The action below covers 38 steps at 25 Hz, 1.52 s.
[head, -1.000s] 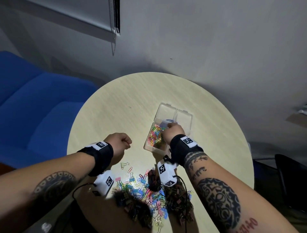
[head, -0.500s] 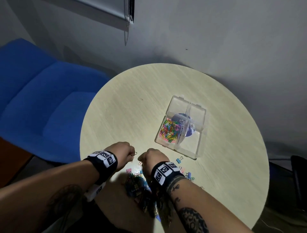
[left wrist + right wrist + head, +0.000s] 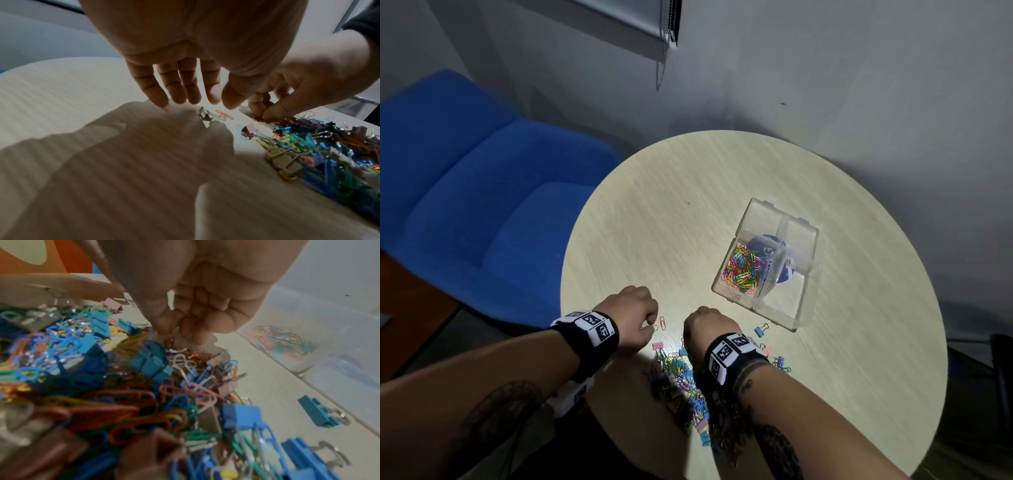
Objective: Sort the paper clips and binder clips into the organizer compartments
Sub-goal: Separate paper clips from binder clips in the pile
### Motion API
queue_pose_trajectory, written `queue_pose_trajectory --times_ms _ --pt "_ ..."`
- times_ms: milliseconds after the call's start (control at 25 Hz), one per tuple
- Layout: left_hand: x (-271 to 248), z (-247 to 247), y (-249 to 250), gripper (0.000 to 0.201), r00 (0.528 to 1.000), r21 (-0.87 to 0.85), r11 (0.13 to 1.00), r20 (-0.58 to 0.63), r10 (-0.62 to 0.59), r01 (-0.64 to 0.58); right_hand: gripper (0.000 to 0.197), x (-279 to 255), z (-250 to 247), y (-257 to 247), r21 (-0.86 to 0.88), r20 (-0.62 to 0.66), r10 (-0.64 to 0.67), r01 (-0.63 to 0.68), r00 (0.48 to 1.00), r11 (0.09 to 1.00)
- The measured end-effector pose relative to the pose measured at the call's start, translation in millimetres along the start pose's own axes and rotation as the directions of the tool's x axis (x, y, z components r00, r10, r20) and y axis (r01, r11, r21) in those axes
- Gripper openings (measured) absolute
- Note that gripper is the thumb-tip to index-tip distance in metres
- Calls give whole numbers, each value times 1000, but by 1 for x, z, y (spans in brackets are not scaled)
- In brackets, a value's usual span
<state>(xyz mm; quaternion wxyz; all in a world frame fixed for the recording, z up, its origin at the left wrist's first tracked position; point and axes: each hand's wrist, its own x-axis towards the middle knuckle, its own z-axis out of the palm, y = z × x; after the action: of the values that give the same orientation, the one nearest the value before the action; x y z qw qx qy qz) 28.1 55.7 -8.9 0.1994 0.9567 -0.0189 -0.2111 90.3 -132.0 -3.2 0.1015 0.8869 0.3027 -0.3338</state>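
The clear plastic organizer [image 3: 787, 310] sits on the round table, its near-left compartment filled with coloured paper clips [image 3: 743, 269]. A mixed pile of paper clips and binder clips [image 3: 679, 375] lies at the near edge. My right hand [image 3: 705, 325] reaches down into the pile's far edge, where thumb and fingertips [image 3: 164, 329] pinch an orange paper clip [image 3: 258, 119]. Left of it, my left hand [image 3: 195, 104] hovers with relaxed fingers just over a small binder clip [image 3: 204, 116] and a loose orange paper clip [image 3: 225, 115], holding nothing.
A blue binder clip [image 3: 762, 330] lies alone between the pile and the organizer. More blue binder clips [image 3: 316, 413] lie on the pile's right side. A blue sofa [image 3: 465, 192] stands left of the table [image 3: 671, 212]; a grey wall is behind.
My right hand came back from the organizer to the pile and lowered onto it. My left hand moved right toward the loose clips. The head view shifted left.
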Motion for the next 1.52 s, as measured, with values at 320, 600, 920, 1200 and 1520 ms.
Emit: queue_pose_trajectory --times_ms 320,600,920,1200,1520 --pt "20 -2 29 25 997 297 951 -1 83 -79 34 -13 -2 6 60 -52 40 -37 998 998" --pt "27 8 31 16 993 405 907 78 93 -117 3 -61 -9 73 931 31 515 -212 856 296" --pt "27 1 31 25 991 424 900 123 56 -103 13 -77 16 75 987 154 432 -160 889 -23" --pt "20 9 43 25 990 478 877 101 -103 43 23 -57 12 45 545 -61 178 -117 982 831" --pt "16 2 42 16 993 379 926 109 -45 1 40 -43 15 -2 296 -76 -28 50 997 954"
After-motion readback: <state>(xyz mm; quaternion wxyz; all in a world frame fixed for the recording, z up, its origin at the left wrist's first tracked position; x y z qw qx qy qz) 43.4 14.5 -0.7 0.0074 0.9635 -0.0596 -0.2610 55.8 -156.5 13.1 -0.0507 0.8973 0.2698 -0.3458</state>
